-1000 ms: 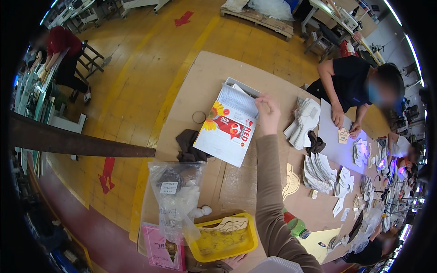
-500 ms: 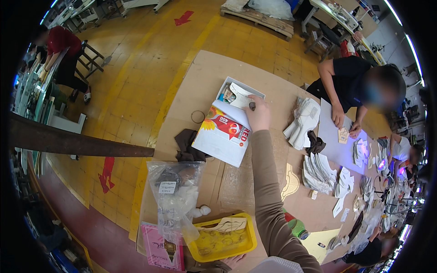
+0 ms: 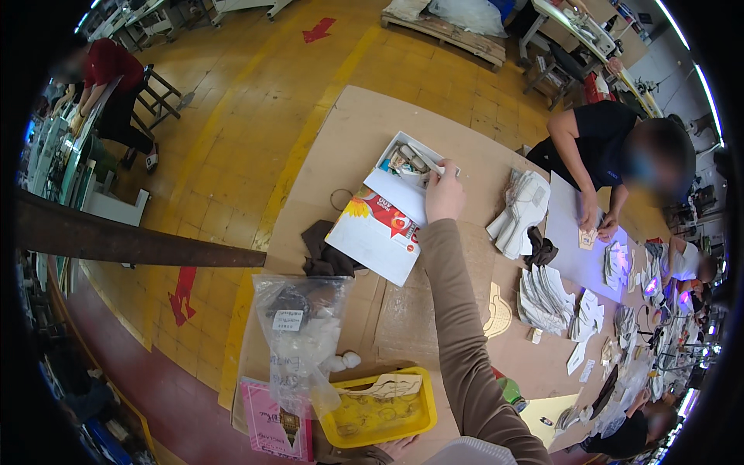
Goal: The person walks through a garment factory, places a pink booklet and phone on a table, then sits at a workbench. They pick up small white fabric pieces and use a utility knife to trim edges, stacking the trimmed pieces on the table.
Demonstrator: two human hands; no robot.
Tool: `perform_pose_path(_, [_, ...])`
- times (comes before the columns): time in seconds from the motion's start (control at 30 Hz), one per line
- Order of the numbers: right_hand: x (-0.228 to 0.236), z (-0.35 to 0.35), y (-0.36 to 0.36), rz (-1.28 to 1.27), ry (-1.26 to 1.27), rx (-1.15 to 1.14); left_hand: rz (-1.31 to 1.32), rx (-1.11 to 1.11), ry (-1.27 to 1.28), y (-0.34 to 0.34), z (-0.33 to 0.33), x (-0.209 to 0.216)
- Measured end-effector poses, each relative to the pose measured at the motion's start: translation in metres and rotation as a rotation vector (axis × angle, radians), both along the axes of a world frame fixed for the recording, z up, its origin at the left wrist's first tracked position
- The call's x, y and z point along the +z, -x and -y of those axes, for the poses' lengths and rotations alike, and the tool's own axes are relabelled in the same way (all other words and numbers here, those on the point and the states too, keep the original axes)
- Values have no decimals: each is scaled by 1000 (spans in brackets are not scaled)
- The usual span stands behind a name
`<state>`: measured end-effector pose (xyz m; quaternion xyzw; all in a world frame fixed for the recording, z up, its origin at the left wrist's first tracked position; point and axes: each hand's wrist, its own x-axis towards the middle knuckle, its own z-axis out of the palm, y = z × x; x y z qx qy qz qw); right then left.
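Note:
My right hand (image 3: 444,198) is closed at the right side of an open white cardboard box (image 3: 422,141). Its fingers pinch a thin white perforated piece (image 3: 428,161), tipped up almost edge-on above the box. Small bottles and other little items (image 3: 404,160) show inside. The box's lid (image 3: 370,254), white with a red and yellow flower print, lies folded out toward me. My left hand (image 3: 399,446) shows only in part, low by the near edge of a yellow tray (image 3: 380,440); its fingers are mostly hidden. A cream shaped piece (image 3: 397,385) lies in the tray.
Left of the tray are a clear plastic bag (image 3: 302,333) and a pink book (image 3: 271,422). Dark cloth (image 3: 324,248) lies by the lid. Stacks of white cut pieces (image 3: 546,298) and a green bottle (image 3: 510,394) are to the right. Across the table, a person (image 3: 597,143) handles a small piece.
My right hand has tilted the white perforated piece from lying across the box to nearly edge-on, uncovering the contents. The box has turned or shifted slightly.

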<state>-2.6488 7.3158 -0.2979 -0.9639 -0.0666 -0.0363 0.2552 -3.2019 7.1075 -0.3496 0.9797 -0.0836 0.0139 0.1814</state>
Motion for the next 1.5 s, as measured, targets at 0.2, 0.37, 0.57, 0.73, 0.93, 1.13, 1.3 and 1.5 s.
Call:
perform_pose_path(0.2, [-2, 7, -4, 44, -455, 189, -2, 2, 2, 1, -1, 1])
perform_pose_path(0.37, [5, 7, 0, 122, 64, 305, 2, 7, 2, 0, -1, 2])
perform_pose_path(0.57, [19, 19, -4, 118, -64, 305, 10, 20, 4, 0, -4, 2])
perform_pose_path(0.73, [31, 33, 1, -7, -772, 240, 35, 9, -10, 0, -4, 6])
perform_pose_path(0.93, [69, 49, 31, -201, -1506, 135, 6, 84, 45, 0, -4, 10])
perform_pose_path(1.13, [99, 61, 70, -307, -1765, 137, 124, 67, 41, 0, 0, 4])
perform_pose_path(1.3, [113, 72, 93, -368, -1899, 183, 133, 179, 207, -3, 1, 6])
perform_pose_path(1.5, [124, 84, 110, -370, -1929, 195, 176, 67, 98, -7, -8, 13])
